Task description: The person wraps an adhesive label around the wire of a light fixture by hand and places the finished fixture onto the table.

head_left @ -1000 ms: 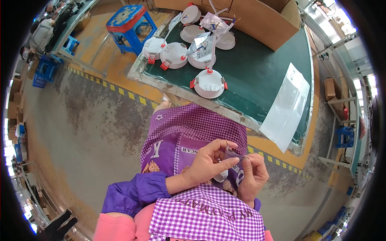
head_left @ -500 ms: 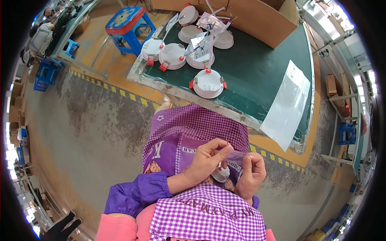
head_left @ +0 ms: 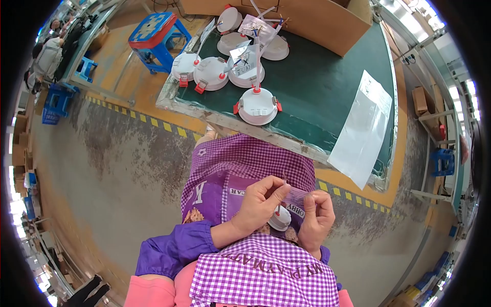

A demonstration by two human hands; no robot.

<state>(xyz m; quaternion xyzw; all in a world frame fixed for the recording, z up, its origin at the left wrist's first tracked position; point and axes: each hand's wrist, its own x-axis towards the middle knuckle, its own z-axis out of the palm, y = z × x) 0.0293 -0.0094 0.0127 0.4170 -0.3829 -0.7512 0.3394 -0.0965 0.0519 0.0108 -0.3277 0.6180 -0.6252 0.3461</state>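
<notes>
My left hand (head_left: 260, 204) is closed in a pinch, thumb against forefinger, at the top of the white cord of a small round downlight (head_left: 280, 220). That downlight hangs just below the fingers, in front of my apron. My right hand (head_left: 316, 219) is closed too, pinching one end of a thin clear plastic strip (head_left: 296, 196) with faint print. The strip stretches across to the left fingertips, where the fingers hide its other end. On the table edge ahead sits another white downlight (head_left: 258, 107) with red-tipped spring clips, touched by neither hand.
Several more downlights (head_left: 210, 72) with cords and clear tags stand on the green table (head_left: 312, 84). A flat clear plastic bag (head_left: 364, 128) overhangs its right front edge. Behind is a cardboard box (head_left: 327, 23); a blue and red stool (head_left: 156, 38) is at left.
The view has shifted slightly, moving the table things a little left and up or down. Both hands keep their pinches; the strip between them looks a little flatter.
</notes>
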